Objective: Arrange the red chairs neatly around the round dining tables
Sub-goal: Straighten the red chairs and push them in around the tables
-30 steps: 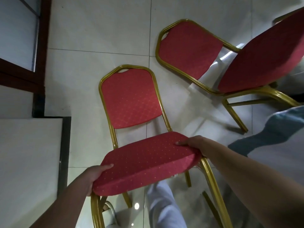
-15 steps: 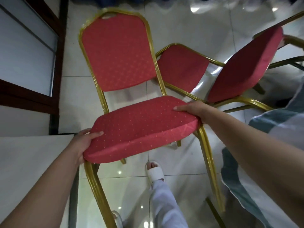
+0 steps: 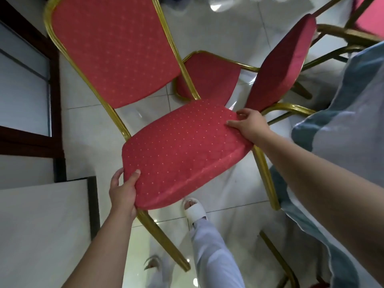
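Note:
I hold a red chair [image 3: 178, 148] with a gold frame off the floor, tilted, its backrest toward the upper left. My left hand [image 3: 124, 192] grips the near left corner of the seat cushion. My right hand [image 3: 250, 125] grips the far right edge of the seat. A second red chair [image 3: 280, 65] lies tipped on the floor behind it, with its backrest partly hidden by the held chair. A table covered with a grey and teal cloth [image 3: 340, 125] fills the right side.
A pale wall panel [image 3: 41, 231] and a dark wood-framed partition [image 3: 27, 90] stand close on the left. Another gold chair frame [image 3: 353, 36] sits at the upper right. My feet in white sandals [image 3: 194, 208] are on the glossy tiled floor below the chair.
The chair has come up and closer to me, its backrest now rising toward the top left. My hands keep the same hold on the seat. My view has swung toward the table.

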